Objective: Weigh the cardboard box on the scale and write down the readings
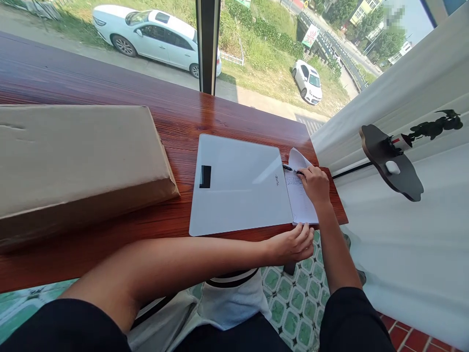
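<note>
Left hand (293,244) is hanging at the table's (178,128) near edge, fingers loosely curled, tips meeting the notepad's (302,208) near edge; can't tell if they're pinching it. Notepad is lying on the table's right end, right beside the white panel (238,200); can't tell if its left edge is running underneath.

Pages are looking light, soft, easy to crease; the far corner is curling up. I'd be taking it by the near edge, full stack.

Right hand (317,186) is resting over the page's right side, fingers closing around a dark pen (288,168). Pen's probably light, stiff, prone to rolling; mid-barrel is offering the best hold.

Panel is likely running heavy, rigid, slick, maybe glass; it's blocking the notepad's left side. Cardboard box (84,156) is crowding the left. Beyond, a dark stand (406,180) is holding a plant (432,128) against the curtain (388,244).
</note>
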A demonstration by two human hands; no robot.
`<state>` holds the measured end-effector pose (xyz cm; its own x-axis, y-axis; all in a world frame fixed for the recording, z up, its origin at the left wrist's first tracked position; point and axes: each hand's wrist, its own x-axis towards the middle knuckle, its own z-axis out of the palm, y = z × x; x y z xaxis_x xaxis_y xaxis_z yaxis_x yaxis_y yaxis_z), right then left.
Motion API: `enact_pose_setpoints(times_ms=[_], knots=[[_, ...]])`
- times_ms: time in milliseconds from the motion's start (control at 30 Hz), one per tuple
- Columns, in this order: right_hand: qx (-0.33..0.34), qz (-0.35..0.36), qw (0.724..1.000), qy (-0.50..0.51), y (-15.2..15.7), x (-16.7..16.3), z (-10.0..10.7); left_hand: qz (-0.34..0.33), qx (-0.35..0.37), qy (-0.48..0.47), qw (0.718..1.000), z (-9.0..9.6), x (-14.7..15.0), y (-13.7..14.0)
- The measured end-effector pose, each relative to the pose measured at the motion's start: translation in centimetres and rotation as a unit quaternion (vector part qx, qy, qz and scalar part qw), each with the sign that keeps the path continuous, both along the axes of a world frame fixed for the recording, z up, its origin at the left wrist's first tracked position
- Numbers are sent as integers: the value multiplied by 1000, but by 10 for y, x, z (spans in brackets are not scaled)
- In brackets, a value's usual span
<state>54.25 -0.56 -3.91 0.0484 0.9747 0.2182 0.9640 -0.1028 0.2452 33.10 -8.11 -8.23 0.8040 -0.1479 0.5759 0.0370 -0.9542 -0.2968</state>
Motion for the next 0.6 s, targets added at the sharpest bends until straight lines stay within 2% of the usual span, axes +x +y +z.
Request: enact_pose_setpoints(times_ms=[167, 333, 467, 600], knots=[[12, 9, 1000, -21, -2, 3, -1, 9, 1, -8, 1000, -1, 0, 0], [52, -5, 995, -89, -3, 9, 5, 15, -4, -7, 1000, -2, 0, -1], [117, -31, 986, -112, -5, 14, 16, 14, -8, -4, 1000, -3, 0, -1], [204, -73, 975, -55, -6, 14, 27, 11, -12, -1, 1000, -4, 0, -1]])
